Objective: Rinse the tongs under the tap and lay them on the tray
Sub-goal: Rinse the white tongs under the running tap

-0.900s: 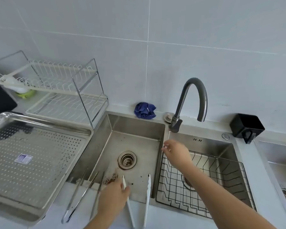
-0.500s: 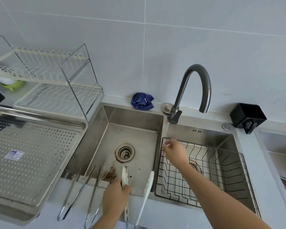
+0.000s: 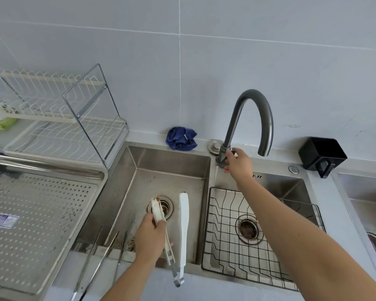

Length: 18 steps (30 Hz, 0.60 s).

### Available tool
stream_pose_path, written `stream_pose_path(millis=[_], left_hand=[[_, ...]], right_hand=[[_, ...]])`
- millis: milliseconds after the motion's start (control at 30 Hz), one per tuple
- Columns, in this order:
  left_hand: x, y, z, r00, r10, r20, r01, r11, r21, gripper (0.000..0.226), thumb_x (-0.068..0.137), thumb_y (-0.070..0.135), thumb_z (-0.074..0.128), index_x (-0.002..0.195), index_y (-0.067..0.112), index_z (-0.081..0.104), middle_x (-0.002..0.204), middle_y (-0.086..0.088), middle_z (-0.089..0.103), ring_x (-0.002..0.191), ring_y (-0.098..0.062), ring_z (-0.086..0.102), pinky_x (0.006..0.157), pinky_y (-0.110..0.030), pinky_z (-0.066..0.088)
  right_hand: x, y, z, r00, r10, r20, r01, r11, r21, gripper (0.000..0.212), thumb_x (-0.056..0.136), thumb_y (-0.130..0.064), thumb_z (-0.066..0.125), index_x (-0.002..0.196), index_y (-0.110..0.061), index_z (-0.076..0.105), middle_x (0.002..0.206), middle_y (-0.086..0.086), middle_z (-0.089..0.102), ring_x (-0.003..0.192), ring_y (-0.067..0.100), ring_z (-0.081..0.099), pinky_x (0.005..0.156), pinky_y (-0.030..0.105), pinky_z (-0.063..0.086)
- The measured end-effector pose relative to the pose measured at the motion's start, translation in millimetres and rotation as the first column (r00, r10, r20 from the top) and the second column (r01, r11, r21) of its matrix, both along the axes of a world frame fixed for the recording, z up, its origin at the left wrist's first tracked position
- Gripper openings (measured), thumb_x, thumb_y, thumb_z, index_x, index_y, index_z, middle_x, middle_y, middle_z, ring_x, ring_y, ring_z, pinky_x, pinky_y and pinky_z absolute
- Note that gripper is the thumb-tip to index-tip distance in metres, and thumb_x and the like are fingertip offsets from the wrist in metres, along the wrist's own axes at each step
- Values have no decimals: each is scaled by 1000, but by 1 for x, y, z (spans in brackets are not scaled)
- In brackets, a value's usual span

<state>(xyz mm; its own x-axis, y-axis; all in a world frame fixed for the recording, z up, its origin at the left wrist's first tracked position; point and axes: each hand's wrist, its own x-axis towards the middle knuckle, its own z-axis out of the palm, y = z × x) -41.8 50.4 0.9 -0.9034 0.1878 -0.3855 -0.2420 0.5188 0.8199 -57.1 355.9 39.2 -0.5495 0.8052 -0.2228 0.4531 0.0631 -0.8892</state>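
- The left sink basin (image 3: 172, 168) holds brown residue by its drain. The white-tipped tongs (image 3: 183, 224) hang over it, arms spread and tips stained brown.
- The left hand (image 3: 151, 237) curls round one tong arm; the other arm is free.
- The right basin holds a wire basket (image 3: 258, 246).
- The right hand (image 3: 239, 162) pinches the tap handle (image 3: 233, 152), which its fingers mostly hide.
- The perforated tray (image 3: 30, 213), left of the sink, is cut off by the frame edge.
- The lower ends of the slim metal tongs (image 3: 100, 257) on the sink's front rim are also cut off.
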Motion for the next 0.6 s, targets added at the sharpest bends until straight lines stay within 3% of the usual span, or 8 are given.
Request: stream_pose_path(millis=[133,267,400,600], left_hand=[[-12,9,-2,998,56,38,-58,997,59,10,98,11,53,88,12,55,84,-16,64,52,-33,72,41,-31,52],[-23,20,-1,994,100,54,-105,989,108,11,98,12,53,90,19,58,84,-10,64,52,-32,72,53,-46,60],[-33,28,2,991,122,63,-129,983,128,9,98,12,54,90,15,57,85,-13,65,51,-29,72,59,-58,61],[-40,31,2,989,134,54,-140,982,126,8,97,10,54,90,11,57,85,-14,64,50,-25,71,55,-53,62]], right_hand=[[-2,4,-3,998,-36,-43,34,997,-65,35,108,-37,48,122,-9,65,84,6,69,70,24,67,77,49,63],[-5,8,-4,994,-85,-72,75,988,-135,41,108,-43,46,104,-8,67,82,10,70,74,26,70,76,47,65],[-8,10,-4,982,-157,-102,133,968,-212,40,106,-45,51,88,-13,66,80,15,72,72,30,72,71,43,65],[-9,11,-6,963,-232,-137,178,929,-324,29,101,-29,62,88,-4,68,78,20,70,68,31,67,74,48,66]])
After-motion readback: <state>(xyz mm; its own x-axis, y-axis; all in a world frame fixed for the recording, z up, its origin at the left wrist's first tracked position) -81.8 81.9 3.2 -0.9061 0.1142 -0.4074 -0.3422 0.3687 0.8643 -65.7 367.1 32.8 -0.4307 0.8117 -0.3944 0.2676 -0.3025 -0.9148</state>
